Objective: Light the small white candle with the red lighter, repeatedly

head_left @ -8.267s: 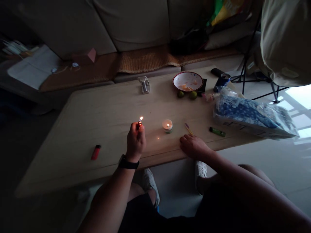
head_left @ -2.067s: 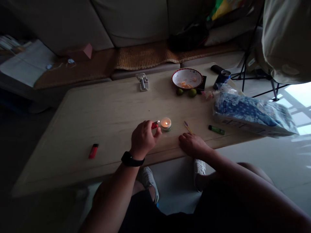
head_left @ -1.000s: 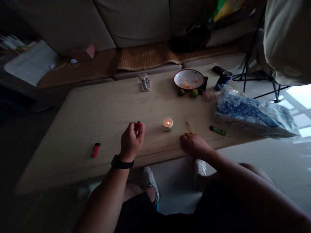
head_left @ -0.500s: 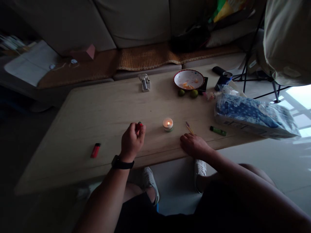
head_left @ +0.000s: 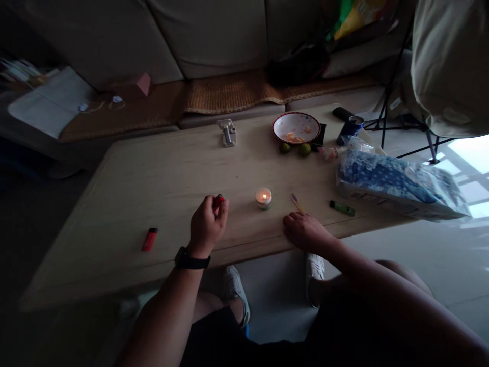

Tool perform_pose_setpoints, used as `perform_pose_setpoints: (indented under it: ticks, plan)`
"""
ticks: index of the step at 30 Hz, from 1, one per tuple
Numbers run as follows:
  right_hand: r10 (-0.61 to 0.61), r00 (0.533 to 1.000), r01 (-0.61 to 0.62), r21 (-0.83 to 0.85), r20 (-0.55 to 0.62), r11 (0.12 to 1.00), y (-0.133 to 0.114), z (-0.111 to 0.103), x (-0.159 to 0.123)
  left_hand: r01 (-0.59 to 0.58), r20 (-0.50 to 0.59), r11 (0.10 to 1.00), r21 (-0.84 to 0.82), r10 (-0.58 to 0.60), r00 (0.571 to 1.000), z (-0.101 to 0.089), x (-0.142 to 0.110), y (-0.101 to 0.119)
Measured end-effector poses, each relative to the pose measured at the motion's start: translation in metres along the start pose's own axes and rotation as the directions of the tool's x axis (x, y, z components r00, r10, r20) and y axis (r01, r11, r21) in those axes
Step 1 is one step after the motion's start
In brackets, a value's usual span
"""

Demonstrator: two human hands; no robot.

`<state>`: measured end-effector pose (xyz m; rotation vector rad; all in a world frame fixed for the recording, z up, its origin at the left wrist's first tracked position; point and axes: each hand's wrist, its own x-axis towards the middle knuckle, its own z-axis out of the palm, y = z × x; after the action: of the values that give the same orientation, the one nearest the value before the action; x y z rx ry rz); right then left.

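Observation:
My left hand (head_left: 207, 224), with a dark watch on its wrist, is closed around a red lighter (head_left: 218, 201) held upright above the table. Right of it burns a small candle (head_left: 263, 199) in a low round holder. My right hand (head_left: 304, 229) rests at the table's near edge, its fingers curled under, so whatever is inside them is hidden. Thin sticks (head_left: 297, 202) lie just beyond its fingers, and their lower ends meet the hand. A second red lighter (head_left: 149, 239) lies on the left of the table. To the right lies a green lighter-like object (head_left: 343, 208).
The wooden table (head_left: 160, 173) also bears a phone stand (head_left: 228, 133), a bowl with orange peel (head_left: 280, 133), two green fruits (head_left: 304, 150), a blue can (head_left: 349, 130) and a large plastic-wrapped blue pack (head_left: 397, 181). A sofa (head_left: 225, 35) stands behind it.
Hardly anything differs. The view has shifted slightly, and the lighter in my left hand shows a little more. The candle flame burns in both frames.

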<state>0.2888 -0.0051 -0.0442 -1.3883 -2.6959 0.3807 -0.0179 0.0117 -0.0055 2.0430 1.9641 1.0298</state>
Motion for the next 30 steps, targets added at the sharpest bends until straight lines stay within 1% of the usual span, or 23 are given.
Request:
perform_pose_setpoints:
  ticks: [5, 11, 15, 21, 26, 30]
  plan:
    - [0.004, 1.0, -0.004, -0.01, 0.023, 1.0, -0.001, -0.004, 0.0, 0.0, -0.008, 1.0, 0.006, 0.0, 1.0, 0.0, -0.001, 0.001]
    - [0.015, 0.998, -0.015, -0.007, 0.06, 1.0, -0.005, -0.009, 0.001, -0.002, 0.009, 1.0, -0.003, 0.002, 1.0, 0.001, -0.002, 0.002]
    - [0.006, 0.998, -0.006, -0.002, 0.059, 1.0, -0.004, -0.009, 0.0, -0.023, 0.009, 0.999, 0.029, 0.022, 1.0, 0.001, -0.003, 0.005]
    - [0.016, 0.998, -0.015, -0.012, 0.054, 1.0, -0.003, -0.006, 0.0, -0.047, 0.036, 0.999, 0.016, 0.046, 0.998, 0.0, -0.001, 0.014]
    - [0.028, 0.997, -0.027, -0.01, 0.071, 1.0, -0.005, -0.009, 0.001, -0.11, 0.054, 0.993, 0.052, 0.107, 0.993, 0.006, 0.0, 0.021]
    - [0.025, 0.997, -0.024, -0.013, 0.076, 1.0, -0.005, -0.01, 0.001, -0.175, 0.085, 0.976, 0.131, 0.165, 0.983, 0.014, 0.001, 0.03]
